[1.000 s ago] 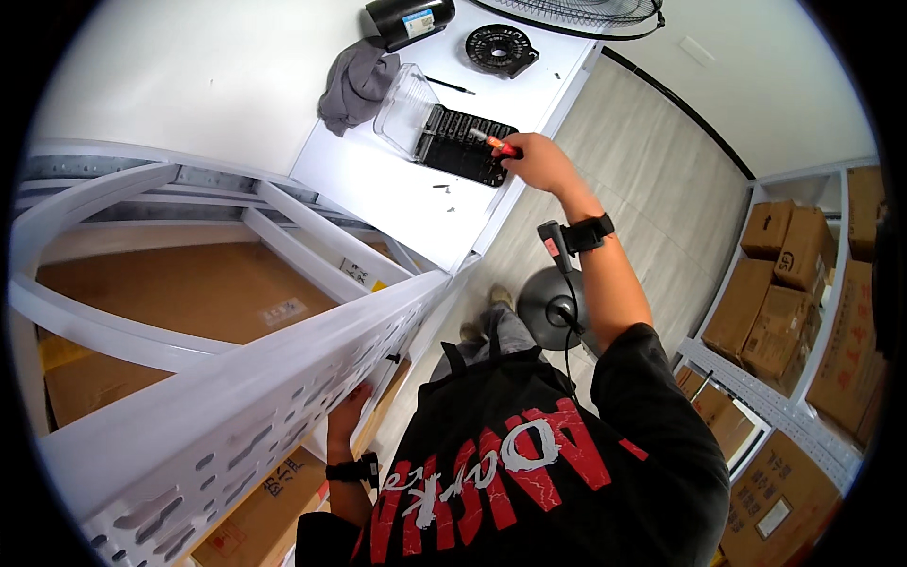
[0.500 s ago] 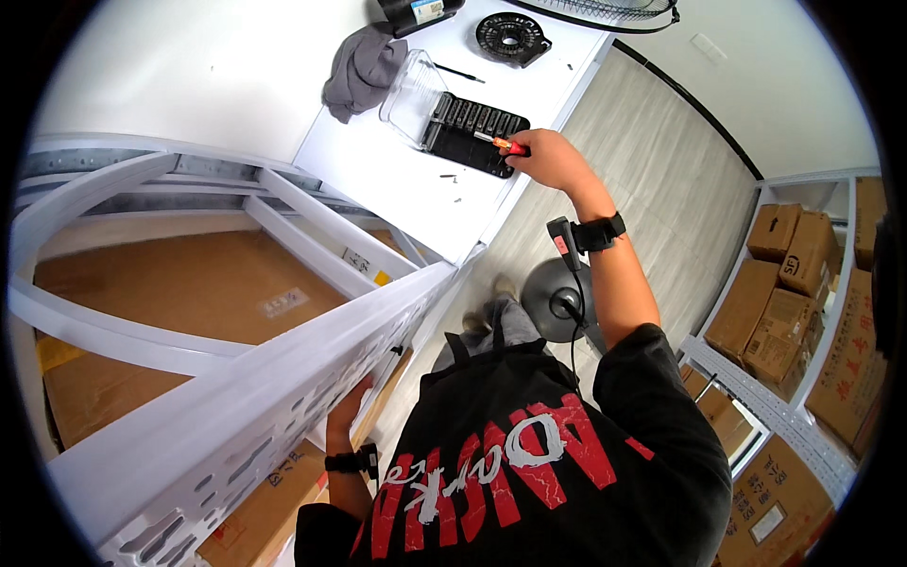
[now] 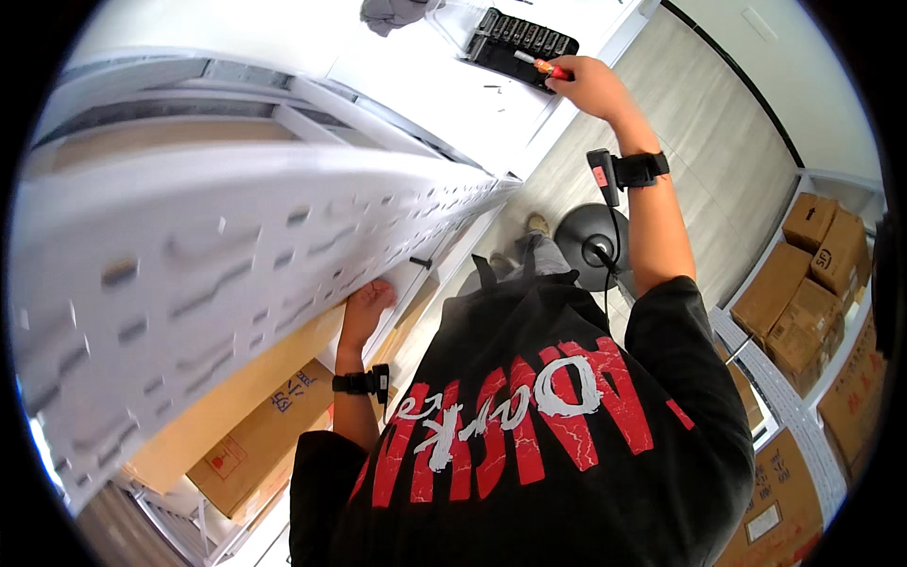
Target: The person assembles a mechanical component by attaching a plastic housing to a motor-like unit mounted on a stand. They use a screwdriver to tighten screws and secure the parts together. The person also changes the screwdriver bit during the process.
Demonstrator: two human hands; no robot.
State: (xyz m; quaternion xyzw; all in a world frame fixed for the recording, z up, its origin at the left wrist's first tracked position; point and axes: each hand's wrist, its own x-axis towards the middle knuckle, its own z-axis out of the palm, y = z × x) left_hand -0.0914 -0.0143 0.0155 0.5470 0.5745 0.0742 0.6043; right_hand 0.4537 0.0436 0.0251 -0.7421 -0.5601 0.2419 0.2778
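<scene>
At the far end of my outstretched right arm, my right hand (image 3: 592,87) is closed around the red and yellow handle of a screwdriver-like tool (image 3: 541,65) with a short silvery shaft. The tool lies over a black tool case (image 3: 505,59) on the white table, where several bits or sockets sit in a row of slots. Part of the case's clear lid (image 3: 453,21) shows on its left. My left hand (image 3: 367,307) hangs low beside the white perforated shelf panel, its fingers loosely bent, with nothing visible in them.
The white perforated panel (image 3: 236,274) rises close on my left, cardboard boxes (image 3: 269,425) below it. A grey cloth (image 3: 392,13) and small dark pieces lie on the table. A round dark base (image 3: 593,248) stands on the floor. Boxes (image 3: 775,288) fill shelves at right.
The view has shifted, so the table and case sit higher and the shelf panel fills more of the left. My right hand still grips the tool over the case. My left hand shows more fully.
</scene>
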